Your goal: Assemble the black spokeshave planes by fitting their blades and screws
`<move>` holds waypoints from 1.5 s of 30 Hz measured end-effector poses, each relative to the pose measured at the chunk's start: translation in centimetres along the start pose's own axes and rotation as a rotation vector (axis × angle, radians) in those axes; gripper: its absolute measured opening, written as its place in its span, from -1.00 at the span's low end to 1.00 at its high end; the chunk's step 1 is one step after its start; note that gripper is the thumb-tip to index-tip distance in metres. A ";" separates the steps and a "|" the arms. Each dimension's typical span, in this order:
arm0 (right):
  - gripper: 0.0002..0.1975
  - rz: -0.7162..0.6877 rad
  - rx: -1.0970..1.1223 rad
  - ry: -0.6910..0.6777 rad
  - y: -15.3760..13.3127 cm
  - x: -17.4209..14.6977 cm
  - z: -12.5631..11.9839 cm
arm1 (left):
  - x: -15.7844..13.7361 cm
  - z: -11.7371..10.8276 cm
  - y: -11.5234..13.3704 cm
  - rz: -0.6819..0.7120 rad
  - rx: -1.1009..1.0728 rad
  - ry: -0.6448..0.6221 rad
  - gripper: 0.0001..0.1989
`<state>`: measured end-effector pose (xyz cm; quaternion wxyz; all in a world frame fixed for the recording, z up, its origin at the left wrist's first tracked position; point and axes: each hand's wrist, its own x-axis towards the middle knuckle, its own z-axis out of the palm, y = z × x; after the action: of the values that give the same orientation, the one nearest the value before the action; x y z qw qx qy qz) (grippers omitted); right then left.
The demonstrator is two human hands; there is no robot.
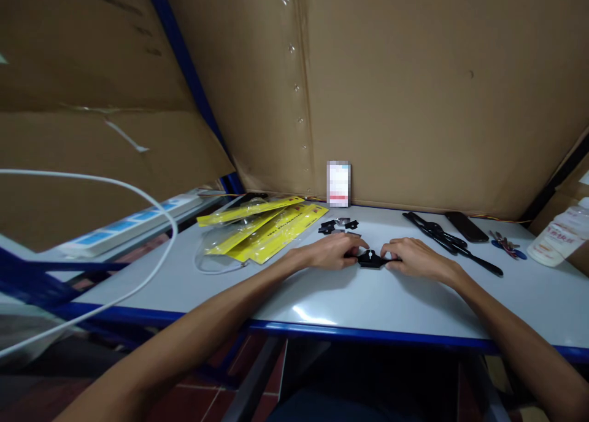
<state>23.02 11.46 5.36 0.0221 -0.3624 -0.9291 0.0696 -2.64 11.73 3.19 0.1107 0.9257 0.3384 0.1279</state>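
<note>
While both hands work just right of the frame's centre, a black tool (369,262) sits between them, low over the surface (317,293), its notched middle facing up and bare. The left hand (335,250) has its fingers (360,241) curled closed around one end; the right hand (411,256) pinches the other end, its fingers bent and drawn in. How firmly either presses cannot be told, since the undersides are hidden.

Good handling here likely means even pressure at both ends, so that the tool stays level, with fingertips off the notch and any edge there. Keeping it low, with both wrists near the surface, should steady it.

Just beyond the left hand lie small black pieces (327,227), close enough for a sleeveless forearm or knuckle to nudge. Yellow packages (278,235) overlap left of centre, and an upright phone (338,184) stands against the cardboard (414,103). Toward the right of the frame are more black tools (432,232), keys (507,245) and a white bottle (556,241).
</note>
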 end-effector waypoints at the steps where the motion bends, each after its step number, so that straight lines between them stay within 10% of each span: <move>1: -0.80 0.007 0.003 -0.003 0.0 0.0 0.0 | 0.0 0.1 0.1 -0.016 0.025 0.033 -0.63; 24: -0.83 0.000 0.006 0.005 0.2 0.1 0.3 | 0.9 1.9 1.2 -0.039 -0.061 0.421 -0.81; 36: -0.77 -0.009 -0.001 -0.001 0.1 0.1 0.3 | 0.9 2.6 1.1 0.101 -0.087 0.290 -0.60; 45: -0.82 -0.011 -0.002 0.002 0.3 0.1 0.4 | 1.0 2.7 0.7 -0.057 -0.011 0.394 -0.73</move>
<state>23.07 11.69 4.96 0.0231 -0.3575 -0.9311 0.0684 -0.65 11.49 1.04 0.0509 0.8722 0.3787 0.3055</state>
